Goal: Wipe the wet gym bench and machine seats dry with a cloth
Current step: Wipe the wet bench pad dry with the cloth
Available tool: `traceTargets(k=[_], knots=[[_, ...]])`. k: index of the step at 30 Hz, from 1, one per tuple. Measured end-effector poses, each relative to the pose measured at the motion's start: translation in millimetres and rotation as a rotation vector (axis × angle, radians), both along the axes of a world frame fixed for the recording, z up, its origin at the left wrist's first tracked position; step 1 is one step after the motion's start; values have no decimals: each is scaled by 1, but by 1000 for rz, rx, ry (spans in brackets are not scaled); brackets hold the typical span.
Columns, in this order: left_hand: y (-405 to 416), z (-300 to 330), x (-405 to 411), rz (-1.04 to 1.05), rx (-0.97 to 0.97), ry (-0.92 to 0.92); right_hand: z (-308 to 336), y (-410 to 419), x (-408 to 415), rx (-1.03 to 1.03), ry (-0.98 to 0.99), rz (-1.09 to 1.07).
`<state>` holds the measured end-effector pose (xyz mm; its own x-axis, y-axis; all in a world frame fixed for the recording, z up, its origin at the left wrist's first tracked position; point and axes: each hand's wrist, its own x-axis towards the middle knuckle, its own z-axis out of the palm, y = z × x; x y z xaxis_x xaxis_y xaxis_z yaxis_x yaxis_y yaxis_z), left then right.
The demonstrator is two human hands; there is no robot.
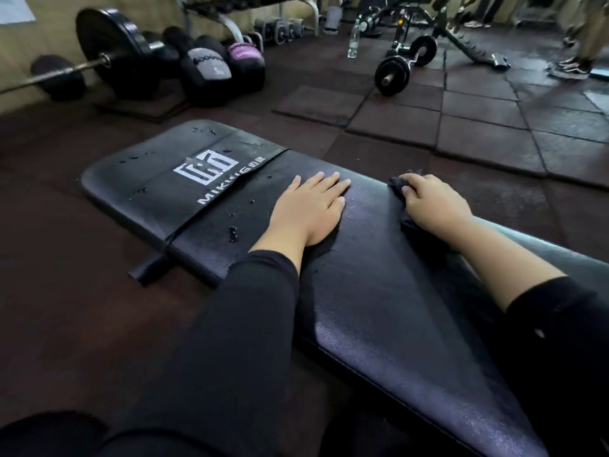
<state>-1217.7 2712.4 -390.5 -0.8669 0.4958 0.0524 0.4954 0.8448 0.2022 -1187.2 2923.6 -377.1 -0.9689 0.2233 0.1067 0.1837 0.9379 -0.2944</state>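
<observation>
Head view: a long black padded gym bench (379,291) with a pebbled vinyl skin. The left hand (308,212) lies flat and open on it. The right hand (435,202) curls over a crumpled dark cloth (400,186) at the bench's far edge. Water droplets (232,233) bead near the white logo (206,166). Best done by sweeping the cloth leftward with firm, overlapping strokes through those beads.

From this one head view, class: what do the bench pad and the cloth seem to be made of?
Bench pad: probably vinyl or faux leather, black and finely grained, with a soft sheen; water beads on it.
Cloth: a soft dark fabric, matte and crumpled under the right hand; the weave is too small to tell.
</observation>
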Motion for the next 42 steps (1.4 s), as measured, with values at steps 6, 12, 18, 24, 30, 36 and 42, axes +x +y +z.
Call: traceTargets(k=[6,12,18,24,30,36,42], knots=[[-5,6,-4,-89,28,-74,3,-11,1,11,47,-120],[-72,34,-46,-143,124,-1,6,-64,-12,35,133,-138],[-129,17,-113,-166,-19,27,13,-119,-45,27,165,-100],[-145,0,-108,-183,5,-34,9,-134,-50,-10,-105,-148],[-146,0,-109,-175,10,-23,23,-129,-57,-67,-129,-183],[-145,-1,-107,-146,39,3,7,-132,-59,-10,-93,-159],[-142,-1,-108,-124,46,-14,12,-126,-69,-1,-97,-104]])
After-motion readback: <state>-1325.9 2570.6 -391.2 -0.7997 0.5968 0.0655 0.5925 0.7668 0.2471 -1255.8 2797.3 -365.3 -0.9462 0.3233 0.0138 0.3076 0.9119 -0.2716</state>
